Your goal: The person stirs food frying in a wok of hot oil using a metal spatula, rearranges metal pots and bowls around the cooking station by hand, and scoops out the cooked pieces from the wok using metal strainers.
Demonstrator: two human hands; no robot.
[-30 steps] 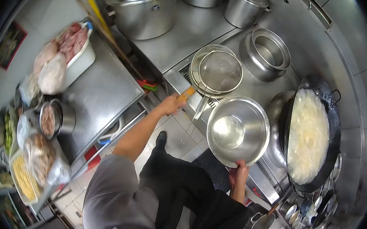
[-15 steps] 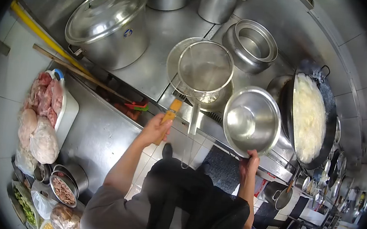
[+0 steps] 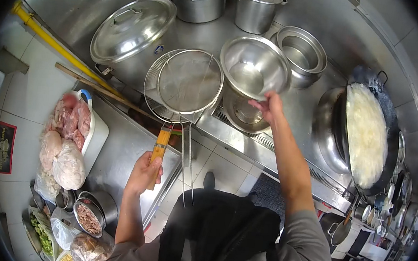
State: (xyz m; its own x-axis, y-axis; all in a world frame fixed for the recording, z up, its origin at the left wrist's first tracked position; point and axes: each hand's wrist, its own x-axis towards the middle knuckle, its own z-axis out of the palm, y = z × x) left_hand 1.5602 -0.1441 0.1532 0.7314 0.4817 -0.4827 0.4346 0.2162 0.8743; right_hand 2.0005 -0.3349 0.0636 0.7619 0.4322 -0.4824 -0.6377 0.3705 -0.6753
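Note:
My left hand [image 3: 144, 172] is closed around the wooden handle [image 3: 159, 148] of a wire skimmer [image 3: 151, 106]. A fine-mesh strainer [image 3: 189, 81] with a long metal handle lies in the skimmer's basket. My right hand [image 3: 272, 108] grips the near rim of a shiny metal bowl [image 3: 255, 67]; some of its fingers are hidden by the rim. The bowl is tilted, its inside facing me, with no contents visible. Partly beneath it, a round metal vessel [image 3: 245, 116] sits at the counter's front edge.
A big lidded pot [image 3: 133, 29] stands behind the skimmer, with more pots [image 3: 198, 3] farther back. At right, a black wok [image 3: 393, 122] holds pale, foamy contents [image 3: 366, 137]. Raw meat fills a white tub [image 3: 99, 133] at left, near a bowl of chopped meat [image 3: 88, 219].
My right hand has brought the metal bowl left and farther over the counter, above the round vessel. My left hand has shifted left with the skimmer and strainer. The camera view has shifted too.

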